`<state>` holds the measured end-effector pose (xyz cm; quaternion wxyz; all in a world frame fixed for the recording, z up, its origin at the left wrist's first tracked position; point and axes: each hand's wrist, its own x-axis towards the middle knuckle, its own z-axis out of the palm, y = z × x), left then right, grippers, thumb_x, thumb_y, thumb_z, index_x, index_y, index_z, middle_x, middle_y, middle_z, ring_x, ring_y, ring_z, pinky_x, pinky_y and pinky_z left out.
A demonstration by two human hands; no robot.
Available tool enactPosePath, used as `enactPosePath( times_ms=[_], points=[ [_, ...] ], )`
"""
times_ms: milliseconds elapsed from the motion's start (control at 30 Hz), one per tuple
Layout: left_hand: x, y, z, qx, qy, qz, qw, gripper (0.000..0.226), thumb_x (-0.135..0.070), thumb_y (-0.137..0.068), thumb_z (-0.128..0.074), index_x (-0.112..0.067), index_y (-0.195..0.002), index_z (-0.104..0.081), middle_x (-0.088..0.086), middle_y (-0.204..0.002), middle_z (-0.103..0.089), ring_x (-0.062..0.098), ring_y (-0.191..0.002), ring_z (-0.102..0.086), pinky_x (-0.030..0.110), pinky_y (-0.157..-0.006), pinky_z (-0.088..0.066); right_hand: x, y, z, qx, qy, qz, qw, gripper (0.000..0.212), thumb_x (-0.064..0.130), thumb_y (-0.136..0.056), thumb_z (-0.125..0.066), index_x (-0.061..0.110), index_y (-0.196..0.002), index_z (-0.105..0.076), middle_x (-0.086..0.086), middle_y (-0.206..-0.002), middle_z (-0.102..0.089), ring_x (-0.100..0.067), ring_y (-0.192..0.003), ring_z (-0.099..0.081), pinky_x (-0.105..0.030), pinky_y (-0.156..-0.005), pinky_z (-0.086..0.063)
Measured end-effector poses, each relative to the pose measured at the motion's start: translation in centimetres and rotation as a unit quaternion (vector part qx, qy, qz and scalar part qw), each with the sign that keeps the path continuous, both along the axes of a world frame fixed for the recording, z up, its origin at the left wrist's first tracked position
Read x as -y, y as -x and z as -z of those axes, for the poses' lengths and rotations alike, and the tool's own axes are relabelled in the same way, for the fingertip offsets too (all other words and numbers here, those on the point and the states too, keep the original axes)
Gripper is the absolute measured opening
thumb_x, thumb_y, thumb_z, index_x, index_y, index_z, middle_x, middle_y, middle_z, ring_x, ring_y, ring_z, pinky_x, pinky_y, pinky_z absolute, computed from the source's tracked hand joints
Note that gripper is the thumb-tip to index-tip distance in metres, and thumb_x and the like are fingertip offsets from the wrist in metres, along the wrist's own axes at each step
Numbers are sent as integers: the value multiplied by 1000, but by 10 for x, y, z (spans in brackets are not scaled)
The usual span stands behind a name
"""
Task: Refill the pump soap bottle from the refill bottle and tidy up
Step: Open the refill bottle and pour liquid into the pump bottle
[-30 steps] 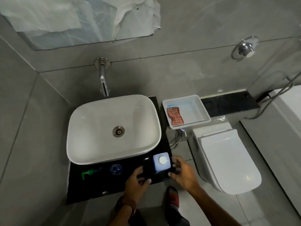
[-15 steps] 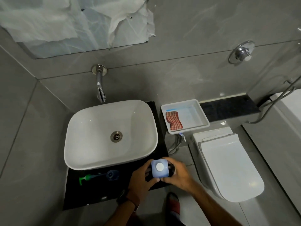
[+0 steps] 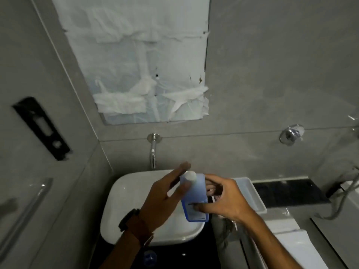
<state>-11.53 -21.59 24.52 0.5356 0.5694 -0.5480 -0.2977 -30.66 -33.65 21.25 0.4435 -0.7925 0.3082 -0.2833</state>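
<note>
The blue refill bottle (image 3: 194, 199) with a white cap (image 3: 190, 176) is held up over the right side of the white sink (image 3: 120, 202), tilted a little. My right hand (image 3: 225, 200) grips its lower body from the right. My left hand (image 3: 165, 199) is at its top, thumb and index finger either side of the cap, the other fingers spread. The blue pump soap bottle (image 3: 150, 257) stands open on the black counter (image 3: 174, 255) below my left forearm. Its green pump is out of sight.
A wall faucet (image 3: 153, 152) juts out over the sink. A white tray (image 3: 250, 193) sits right of the sink, partly behind my right hand. The white toilet (image 3: 295, 247) is at lower right. A covered mirror (image 3: 139, 65) hangs above.
Both hands have lifted the refill bottle off the counter to above the sink. The camera has tipped up, showing more wall and mirror.
</note>
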Motion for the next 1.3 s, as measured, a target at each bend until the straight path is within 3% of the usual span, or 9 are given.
enactPosePath(
  times_ms=[233, 400, 533, 633, 767, 900, 1033, 1167, 1300],
  points=[
    [22, -39, -88, 90, 71, -52, 992, 41, -44, -85, -66, -49, -125, -58, -17, -126, -68, 4, -118, -63, 35, -103, -52, 13, -44, -89, 58, 50, -19, 997, 73, 18, -58, -102, 30, -124, -73, 7, -109, -81, -16, -98, -79, -36, -84, -66],
    [34, -47, -121, 138, 134, -121, 974, 40, -47, -74, -81, -32, -108, -68, -14, -105, -63, 6, -100, -65, 28, -89, -56, 7, -68, -118, 60, 92, -20, 994, 69, 35, -56, -101, 35, -120, -73, 15, -106, -80, -9, -100, -77, -31, -81, -66],
    [35, -42, -131, 129, 108, -86, 982, 44, -50, -86, -68, -37, -127, -56, -19, -126, -60, -2, -117, -59, 22, -97, -50, -2, -83, -124, 62, 110, -19, 992, 68, 47, -56, -97, 35, -118, -72, 20, -105, -79, -5, -97, -77, -25, -79, -65],
    [25, -48, -127, 38, 88, -41, 995, 42, -47, -92, -52, -47, -134, -50, -23, -131, -62, -1, -117, -61, 16, -93, -51, -2, -87, -123, 75, 99, -7, 992, 74, 47, -53, -98, 36, -122, -72, 21, -105, -79, -5, -96, -77, -27, -81, -65],
    [11, -63, -116, 16, 132, -84, 988, 35, -24, -95, -51, -40, -123, -62, -12, -118, -72, 12, -110, -69, 29, -91, -56, 1, -86, -122, 87, 98, 17, 991, 68, 47, -48, -99, 54, -108, -68, 31, -100, -77, 1, -93, -76, -14, -76, -60],
    [11, -70, -114, 39, 149, -122, 981, 31, -24, -89, -65, -34, -119, -66, -7, -113, -72, 16, -107, -69, 44, -95, -56, -1, -86, -121, 83, 103, 16, 991, 66, 51, -49, -98, 60, -105, -64, 36, -100, -75, 3, -93, -75, -12, -74, -59],
    [15, -70, -118, 89, 124, -114, 982, 51, -32, -83, -74, -27, -132, -60, -10, -125, -68, 7, -115, -64, 31, -100, -53, -6, -89, -121, 74, 110, 2, 991, 62, 55, -51, -96, 66, -102, -62, 44, -97, -71, 10, -94, -72, -7, -70, -56],
    [20, -62, -121, 73, 104, -85, 988, 52, -30, -83, -78, -28, -132, -60, -20, -122, -68, -2, -112, -64, 13, -89, -51, -9, -92, -118, 62, 111, -8, 992, 64, 57, -52, -95, 61, -106, -62, 45, -97, -70, 10, -95, -72, -9, -73, -58],
    [17, -61, -113, 33, 84, -62, 994, 44, -29, -89, -69, -39, -131, -58, -24, -122, -67, 1, -111, -67, 17, -84, -55, -10, -90, -112, 60, 103, -5, 993, 66, 56, -51, -96, 56, -109, -64, 38, -102, -73, 5, -96, -74, -14, -74, -61]
  ],
)
